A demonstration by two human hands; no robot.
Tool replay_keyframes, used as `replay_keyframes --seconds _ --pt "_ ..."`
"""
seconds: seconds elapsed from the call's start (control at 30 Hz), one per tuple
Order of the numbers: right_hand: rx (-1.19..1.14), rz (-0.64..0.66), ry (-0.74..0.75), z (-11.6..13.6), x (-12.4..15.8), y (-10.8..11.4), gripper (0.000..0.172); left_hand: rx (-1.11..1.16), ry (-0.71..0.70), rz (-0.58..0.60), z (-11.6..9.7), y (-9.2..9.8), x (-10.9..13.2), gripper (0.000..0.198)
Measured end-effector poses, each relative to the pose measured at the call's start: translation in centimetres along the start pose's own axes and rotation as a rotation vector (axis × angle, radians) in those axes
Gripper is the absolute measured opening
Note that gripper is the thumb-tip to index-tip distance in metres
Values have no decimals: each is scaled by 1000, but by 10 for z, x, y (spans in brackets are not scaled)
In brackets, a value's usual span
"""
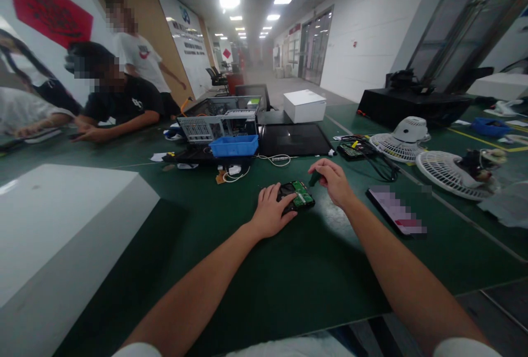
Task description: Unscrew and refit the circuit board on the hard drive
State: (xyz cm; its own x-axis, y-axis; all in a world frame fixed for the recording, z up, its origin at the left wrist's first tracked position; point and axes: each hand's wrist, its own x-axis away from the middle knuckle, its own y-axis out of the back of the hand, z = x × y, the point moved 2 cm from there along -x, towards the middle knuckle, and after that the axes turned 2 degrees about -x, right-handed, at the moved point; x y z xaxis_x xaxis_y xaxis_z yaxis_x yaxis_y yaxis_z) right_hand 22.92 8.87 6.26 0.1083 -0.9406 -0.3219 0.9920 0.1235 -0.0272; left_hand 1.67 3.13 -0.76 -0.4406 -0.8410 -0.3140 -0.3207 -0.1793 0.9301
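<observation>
A hard drive (304, 194) lies on the green table mat, its green circuit board facing up. My left hand (272, 211) covers its left side, holding it against the table with the fingers bent over it. Just right of the drive, my right hand (332, 179) is raised a little and closed around a small dark-green tool (314, 178). Only part of that tool shows between the fingers, and its exact kind is unclear. A gap separates it from the drive.
Beyond my hands stand a blue tray (234, 146), an open computer case (218, 124) and a black panel (293, 139). A phone (394, 211) and white fan parts (399, 139) lie right; a large white box (61, 225) stands left. People sit and stand at far left.
</observation>
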Motion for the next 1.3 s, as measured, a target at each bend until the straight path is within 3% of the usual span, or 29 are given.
replay_keyframes --seconds 0.37,0.67,1.03,1.3 --pt "-59 27 -41 -3 -4 5 33 -2 2 8 0 2 0 55" --pt "-92 145 -116 2 3 -9 26 14 0 -9 1 0 1 56" --pt "-232 72 -185 -3 -2 1 25 25 2 -1 1 2 0 55" --pt "-274 105 -189 1 0 -3 22 15 4 1 0 3 0 55"
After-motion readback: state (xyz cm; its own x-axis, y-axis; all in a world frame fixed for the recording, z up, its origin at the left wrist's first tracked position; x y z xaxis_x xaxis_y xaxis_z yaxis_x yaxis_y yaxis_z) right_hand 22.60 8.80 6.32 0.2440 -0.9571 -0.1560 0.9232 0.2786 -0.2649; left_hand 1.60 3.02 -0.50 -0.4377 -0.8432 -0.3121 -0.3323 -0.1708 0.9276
